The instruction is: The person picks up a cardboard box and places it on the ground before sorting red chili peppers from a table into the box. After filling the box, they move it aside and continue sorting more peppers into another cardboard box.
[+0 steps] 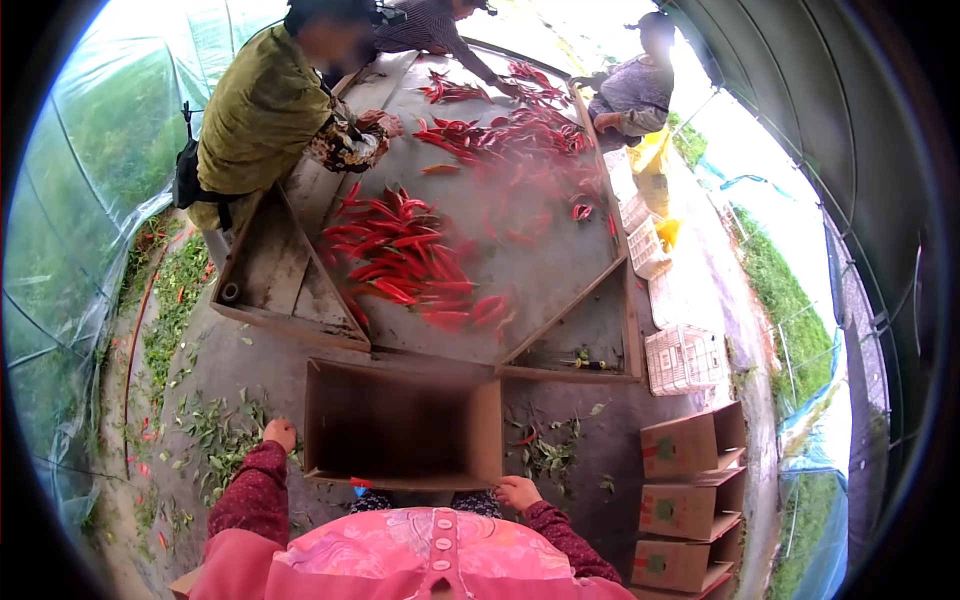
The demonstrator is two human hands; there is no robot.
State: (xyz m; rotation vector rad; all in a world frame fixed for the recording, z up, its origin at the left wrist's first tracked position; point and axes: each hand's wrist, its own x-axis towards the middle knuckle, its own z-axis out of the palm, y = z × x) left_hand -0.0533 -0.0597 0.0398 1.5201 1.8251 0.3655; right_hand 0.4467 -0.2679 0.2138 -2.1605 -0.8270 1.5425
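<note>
An open cardboard box (402, 477) stands right in front of me, below the table's near edge, its inside dark. My left hand (281, 433) is just left of the box, fingers curled, with nothing visible in them. At the box's near right corner is my right hand (517, 492), its fingers closed against the cardboard edge. Beyond the box, a pile of long red chili peppers (405, 250) lies on the sorting table (450, 210). A small blue and red item (359, 484) shows at the box's near left edge.
More red peppers (520, 135) cover the table's far part. One person (255, 115) leans in at the left, another (435, 25) reaches across the far end, a third (640, 90) stands far right. White crates (685, 360) and stacked cardboard boxes (680, 510) line the right. Leaves (235, 440) litter the floor.
</note>
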